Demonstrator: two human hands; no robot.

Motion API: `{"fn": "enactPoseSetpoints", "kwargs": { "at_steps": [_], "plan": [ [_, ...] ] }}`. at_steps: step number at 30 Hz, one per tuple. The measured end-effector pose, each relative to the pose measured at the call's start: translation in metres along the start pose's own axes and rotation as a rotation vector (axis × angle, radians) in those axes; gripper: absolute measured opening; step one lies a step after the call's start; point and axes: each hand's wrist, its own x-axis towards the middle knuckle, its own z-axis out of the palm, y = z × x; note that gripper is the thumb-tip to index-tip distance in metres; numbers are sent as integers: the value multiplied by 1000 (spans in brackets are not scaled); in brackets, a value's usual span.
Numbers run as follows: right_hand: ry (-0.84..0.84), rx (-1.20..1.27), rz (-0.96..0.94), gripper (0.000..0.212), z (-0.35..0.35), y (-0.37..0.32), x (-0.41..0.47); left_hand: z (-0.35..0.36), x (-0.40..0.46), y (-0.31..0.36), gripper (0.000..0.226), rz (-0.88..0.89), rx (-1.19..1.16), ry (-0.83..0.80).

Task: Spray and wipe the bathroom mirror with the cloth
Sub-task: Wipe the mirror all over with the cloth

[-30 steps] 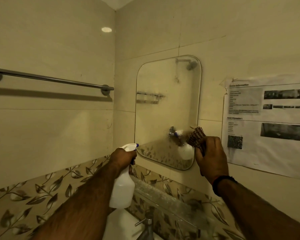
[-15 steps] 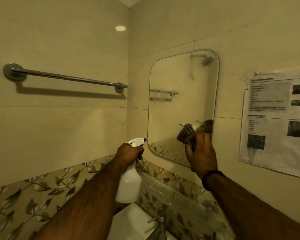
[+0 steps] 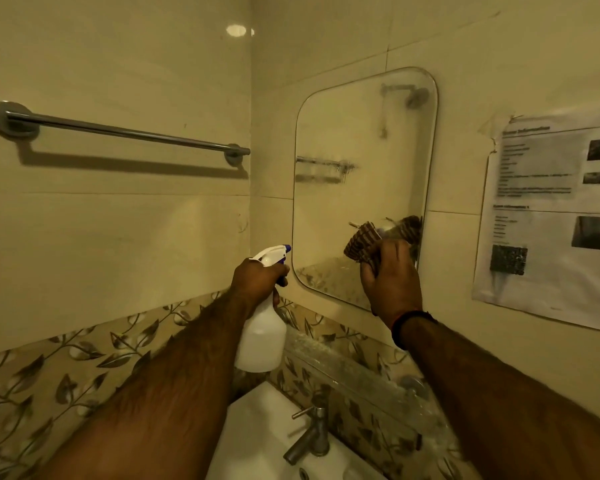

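Both of your hands keep their hold: the mirror [image 3: 361,168] has slid rightward in view, your right hand [image 3: 392,282] still presses the bunched cloth [image 3: 361,242] against its lower right, and your left hand [image 3: 258,278] grips the spray bottle [image 3: 262,337], nozzle toward the glass.

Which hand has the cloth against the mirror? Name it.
The right hand, pressing the brown striped cloth onto the mirror. The left hand instead grips the white spray bottle.
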Motion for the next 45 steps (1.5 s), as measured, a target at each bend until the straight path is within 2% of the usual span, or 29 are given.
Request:
{"fn": "enactPoseSetpoints", "kwargs": {
  "at_steps": [11, 17, 20, 23, 24, 27, 28, 30, 33, 36, 40, 45],
  "plan": [
    [5, -9, 1, 26, -10, 16, 0, 16, -10, 4, 39, -30, 20, 77],
    [2, -24, -11, 26, -11, 20, 5, 21, -9, 11, 29, 4, -14, 97],
    [-11, -52, -61, 28, -11, 20, 15, 23, -4, 14, 39, -20, -16, 112],
    [22, -121, -171, 26, -14, 18, 36, 26, 3, 16, 18, -6, -10, 118],
    [36, -127, -216, 24, -15, 16, 45, 27, 7, 16, 17, -1, -14, 117],
    [88, -45, -229, 15, -21, 13, 80, 27, 21, 18, 39, 22, -32, 96],
    [115, -63, -270, 20, -23, 10, 92, 27, 25, 20, 45, 28, -33, 90],
    [171, -225, -402, 42, -23, 5, 117, 29, 33, 26, 47, 50, -26, 82],
    [185, -392, -456, 58, -27, -5, 156, 35, 43, 35, 46, 66, -17, 74],
    [159, -639, -489, 63, -30, -14, 192, 39, 56, 38, 51, 79, -25, 57],
    [139, -831, -480, 64, -34, -21, 222, 43, 67, 39, 60, 92, -6, 39],
    [60, -920, -482, 62, -26, -17, 245, 46, 77, 33, 53, 104, 8, 40]
  ]
}}
